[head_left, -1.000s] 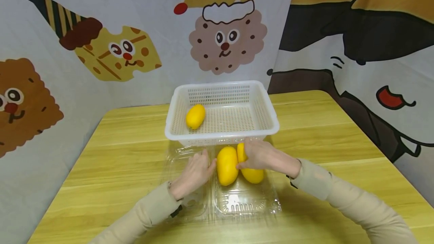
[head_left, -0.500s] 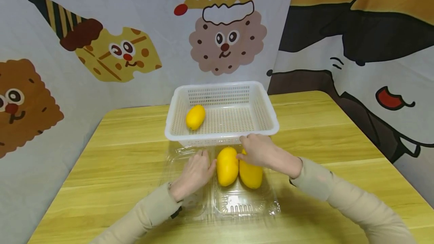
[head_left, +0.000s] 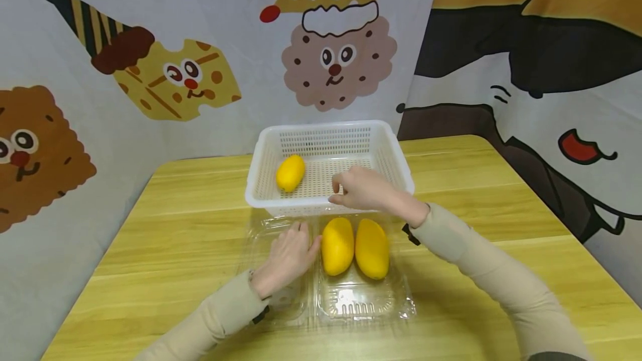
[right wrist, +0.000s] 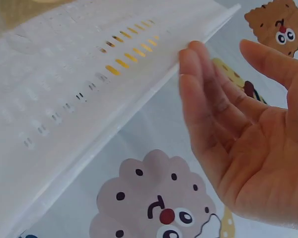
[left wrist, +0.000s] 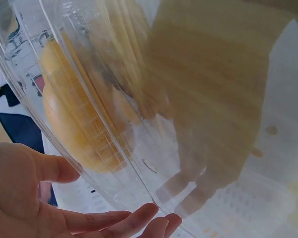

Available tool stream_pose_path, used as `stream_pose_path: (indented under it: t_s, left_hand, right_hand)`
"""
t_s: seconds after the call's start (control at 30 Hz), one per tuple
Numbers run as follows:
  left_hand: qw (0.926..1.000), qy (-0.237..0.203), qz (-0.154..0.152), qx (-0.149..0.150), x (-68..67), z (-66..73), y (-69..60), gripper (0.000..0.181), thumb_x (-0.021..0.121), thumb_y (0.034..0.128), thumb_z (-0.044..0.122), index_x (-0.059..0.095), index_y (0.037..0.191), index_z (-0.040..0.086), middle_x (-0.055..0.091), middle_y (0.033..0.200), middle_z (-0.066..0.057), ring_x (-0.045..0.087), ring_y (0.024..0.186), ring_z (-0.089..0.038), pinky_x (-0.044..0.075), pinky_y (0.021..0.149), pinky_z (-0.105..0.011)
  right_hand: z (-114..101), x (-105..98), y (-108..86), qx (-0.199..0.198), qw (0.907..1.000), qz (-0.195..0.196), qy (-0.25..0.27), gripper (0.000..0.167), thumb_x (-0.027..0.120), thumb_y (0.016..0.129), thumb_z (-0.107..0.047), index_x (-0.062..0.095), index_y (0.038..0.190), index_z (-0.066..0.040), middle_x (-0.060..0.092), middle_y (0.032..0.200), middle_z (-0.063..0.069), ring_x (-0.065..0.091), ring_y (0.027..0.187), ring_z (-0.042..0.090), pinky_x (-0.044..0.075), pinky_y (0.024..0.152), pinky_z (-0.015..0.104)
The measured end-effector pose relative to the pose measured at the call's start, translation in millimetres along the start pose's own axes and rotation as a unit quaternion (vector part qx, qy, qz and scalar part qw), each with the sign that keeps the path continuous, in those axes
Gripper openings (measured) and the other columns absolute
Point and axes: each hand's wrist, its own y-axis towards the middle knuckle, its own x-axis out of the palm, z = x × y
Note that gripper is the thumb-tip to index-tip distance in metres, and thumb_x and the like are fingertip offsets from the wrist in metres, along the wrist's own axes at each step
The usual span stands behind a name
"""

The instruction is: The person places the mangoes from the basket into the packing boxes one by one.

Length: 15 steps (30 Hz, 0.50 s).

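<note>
My left hand point(head_left: 288, 258) rests on the left half of an opened clear plastic clamshell box point(head_left: 346, 302), its thumb close to the left mango. In the left wrist view, that hand's fingers touch the clear wall of the box. Two yellow mangoes lie side by side in the right half: a left mango point(head_left: 337, 247) and a right mango point(head_left: 372, 249). Over the near rim of a white basket point(head_left: 328, 203) hovers my right hand point(head_left: 363, 188), holding nothing, its fingers loosely bent. One more mango point(head_left: 290, 173) lies inside the basket at its left.
The basket stands directly behind the box on a wooden table point(head_left: 165, 227). A cartoon-printed cloth point(head_left: 200, 10) hangs behind the table and along its sides.
My right hand has let go of the right mango, which now lies straighter beside the left one. It has moved up and left over the basket rim. The left hand has stayed put.
</note>
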Motion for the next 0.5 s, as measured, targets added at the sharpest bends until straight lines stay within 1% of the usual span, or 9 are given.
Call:
stream_pose_path:
  t_s: [0.07,0.2,0.37,0.43,0.5]
  left_hand:
    - [1.0,0.001,0.0,0.001,0.0,-0.1,-0.2,0.035,0.056,0.0947,0.028,0.058,0.101,-0.007,0.06,0.09,-0.018,0.049,0.061,-0.018,0.039,0.043,-0.017]
    - [1.0,0.003,-0.001,0.0,-0.2,0.2,-0.4,0.037,0.055,0.0948,0.029,0.058,0.103,-0.008,0.06,0.09,-0.018,0.049,0.061,-0.018,0.04,0.044,-0.017]
    - [1.0,0.004,0.001,0.003,0.1,0.1,-0.2,0.038,0.055,0.095,0.029,0.058,0.104,-0.008,0.06,0.088,-0.017,0.048,0.059,-0.017,0.038,0.043,-0.017]
    - [1.0,0.005,0.003,0.004,0.2,-0.4,-0.1,0.037,0.055,0.0949,0.029,0.058,0.103,-0.007,0.059,0.087,-0.016,0.047,0.059,-0.017,0.037,0.042,-0.017]
    - [1.0,0.006,0.004,0.003,0.2,-0.7,-0.2,0.037,0.055,0.0948,0.029,0.058,0.103,-0.007,0.058,0.086,-0.016,0.047,0.059,-0.017,0.037,0.042,-0.017]
  right_hand:
    - [1,-2,10.5,-0.007,0.9999,0.006,-0.007,0.024,0.064,0.09,-0.031,0.069,0.098,-0.009,0.071,0.083,0.004,0.062,0.068,0.012,0.052,0.06,0.022]
    - [3,-8,28.5,-0.006,1.0,0.0,-0.005,0.025,0.062,0.092,-0.032,0.068,0.101,-0.01,0.071,0.089,0.004,0.065,0.076,0.015,0.054,0.065,0.025]
    - [10,-16,47.1,-0.003,0.9995,-0.014,0.027,0.026,0.059,0.093,-0.03,0.067,0.106,-0.008,0.071,0.097,0.007,0.067,0.083,0.018,0.056,0.071,0.028]
    - [12,-18,54.1,-0.002,0.9992,-0.015,0.038,0.027,0.059,0.094,-0.029,0.066,0.106,-0.007,0.071,0.1,0.009,0.067,0.086,0.019,0.056,0.074,0.03]
    - [14,-22,60.6,-0.001,0.9993,-0.01,0.036,0.027,0.059,0.094,-0.03,0.066,0.106,-0.007,0.07,0.102,0.009,0.066,0.088,0.02,0.056,0.077,0.031]
